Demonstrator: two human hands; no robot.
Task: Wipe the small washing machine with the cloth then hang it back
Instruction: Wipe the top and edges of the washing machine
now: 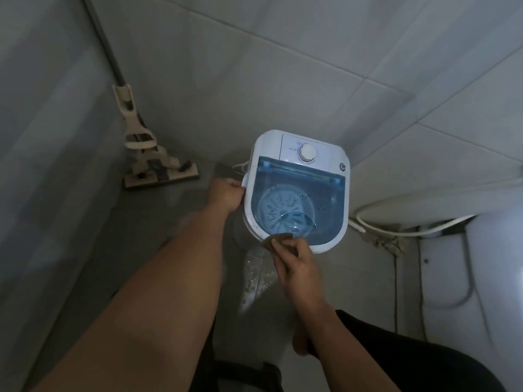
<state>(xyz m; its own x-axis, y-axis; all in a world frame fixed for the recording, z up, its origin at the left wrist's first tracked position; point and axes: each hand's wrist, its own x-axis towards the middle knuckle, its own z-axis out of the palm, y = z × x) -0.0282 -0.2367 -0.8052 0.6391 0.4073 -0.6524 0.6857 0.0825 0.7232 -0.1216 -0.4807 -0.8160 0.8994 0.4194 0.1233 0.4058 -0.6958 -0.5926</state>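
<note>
A small white washing machine (294, 190) with a clear blue lid and a white dial stands on the floor against the tiled wall. My left hand (226, 195) grips its left rim. My right hand (294, 264) holds a brownish cloth (276, 240) against the machine's near edge, fingers curled on the cloth. Most of the cloth is hidden under my fingers. Water runs down the machine's front below that edge.
A beige flat mop (152, 165) leans in the left corner. A white hose (396, 222) lies on the floor to the right of the machine. A white toilet (475, 278) fills the right side. My dark-clothed legs show at the bottom.
</note>
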